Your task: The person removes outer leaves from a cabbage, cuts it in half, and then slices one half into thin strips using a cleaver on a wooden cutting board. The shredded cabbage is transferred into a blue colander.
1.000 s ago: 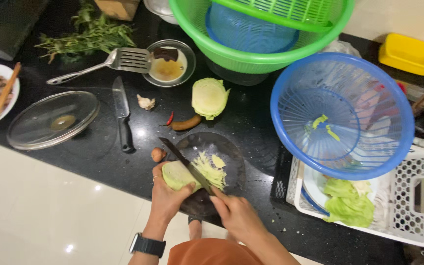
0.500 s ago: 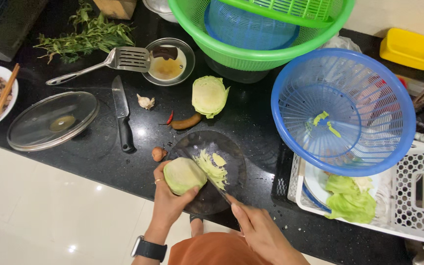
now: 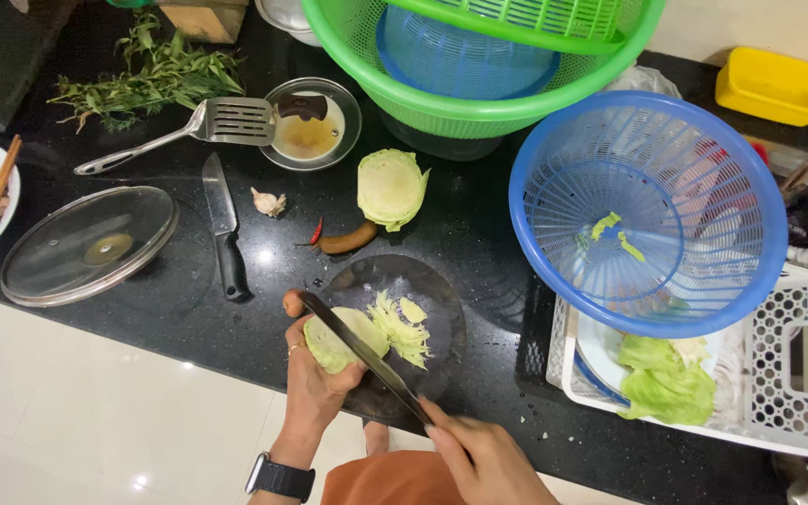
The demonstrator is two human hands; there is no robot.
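Gripping a cabbage wedge (image 3: 334, 339) on the dark round board (image 3: 441, 309): left hand (image 3: 313, 379). Right hand (image 3: 483, 460) closed round a knife (image 3: 362, 353) laid across the wedge, shreds (image 3: 402, 329) beside.

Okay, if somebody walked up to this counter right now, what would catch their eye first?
Probably the cutting at the near edge: the left hand steadies a cabbage piece on the dark round board while the right hand lays a long knife across it, shreds beside it. Next, the big blue basket at right and the stacked green baskets behind.
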